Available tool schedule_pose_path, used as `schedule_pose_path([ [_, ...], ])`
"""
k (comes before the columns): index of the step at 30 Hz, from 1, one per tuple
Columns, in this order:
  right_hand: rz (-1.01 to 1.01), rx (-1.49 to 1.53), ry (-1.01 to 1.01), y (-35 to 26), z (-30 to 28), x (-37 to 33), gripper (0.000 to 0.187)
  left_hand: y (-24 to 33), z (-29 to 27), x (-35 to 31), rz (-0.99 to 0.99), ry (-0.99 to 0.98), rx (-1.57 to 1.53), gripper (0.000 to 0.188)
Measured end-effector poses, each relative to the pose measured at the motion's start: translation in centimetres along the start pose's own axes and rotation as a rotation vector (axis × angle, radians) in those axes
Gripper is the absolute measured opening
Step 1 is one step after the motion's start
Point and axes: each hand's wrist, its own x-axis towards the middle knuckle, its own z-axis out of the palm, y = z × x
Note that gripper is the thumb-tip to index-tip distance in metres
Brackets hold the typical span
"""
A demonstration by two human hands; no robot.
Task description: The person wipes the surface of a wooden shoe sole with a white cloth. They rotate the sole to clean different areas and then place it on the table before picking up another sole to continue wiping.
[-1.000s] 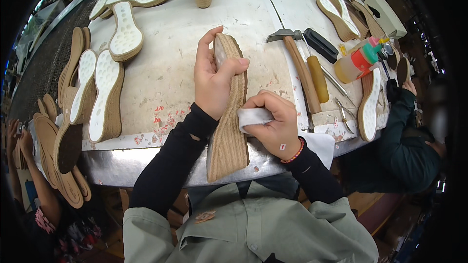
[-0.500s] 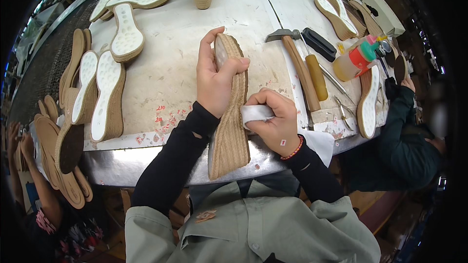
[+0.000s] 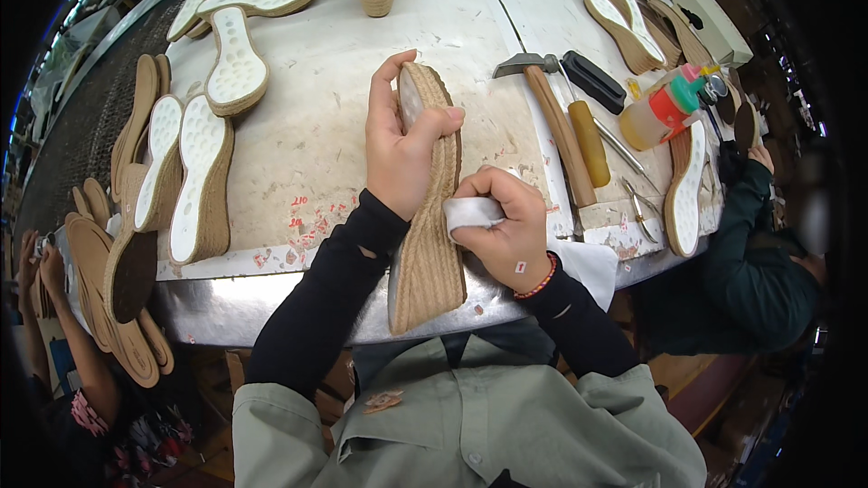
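A scuffed white worktop [image 3: 280, 136] with a shiny metal edge [image 3: 226, 305] is strewn with shoe soles [image 3: 202, 183], mostly along its left and far sides. Over the near edge a wedge sole [image 3: 431, 258], covered in tan braid, is held lengthwise – narrow end away, thick heel towards the body. Near its narrow end it is grasped in the grip of the left hand [image 3: 404, 158], the thumb laid across the braid. In the right hand [image 3: 511, 228] a folded white cloth [image 3: 475, 211] is pinched – and set against the wedge sole's right side. Farther right, a hammer [image 3: 561, 136], a black brush [image 3: 593, 81], pliers [image 3: 640, 212] and a green-topped bottle [image 3: 653, 113] are seen.
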Motion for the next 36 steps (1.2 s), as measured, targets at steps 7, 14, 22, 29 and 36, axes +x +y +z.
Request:
schedule_pose_path([
  [7, 0.005, 0.020, -0.012, 0.3, 0.0, -0.3, 0.020, 0.0, 0.1, -0.1, -0.018, 0.017, 0.010, 0.059],
  [14, 0.025, 0.061, 0.028, 0.2, 0.6, 0.0, 0.018, 0.2, 0.0, 0.0, 0.001, 0.004, 0.011, 0.058],
  [22, 0.075, 0.108, 0.040, 0.4, 0.6, -0.4, 0.016, -0.2, 0.0, 0.0, -0.006, 0.009, 0.006, 0.058],
  [29, 0.115, 0.123, 0.060, 0.3, 0.8, -0.2, 0.017, 0.2, -0.2, -0.2, 0.004, 0.019, 0.029, 0.059],
  [36, 0.113, 0.151, 0.041, 0.3, 0.6, -0.2, 0.016, 0.0, 0.0, -0.2, 0.025, 0.014, 0.033, 0.059],
])
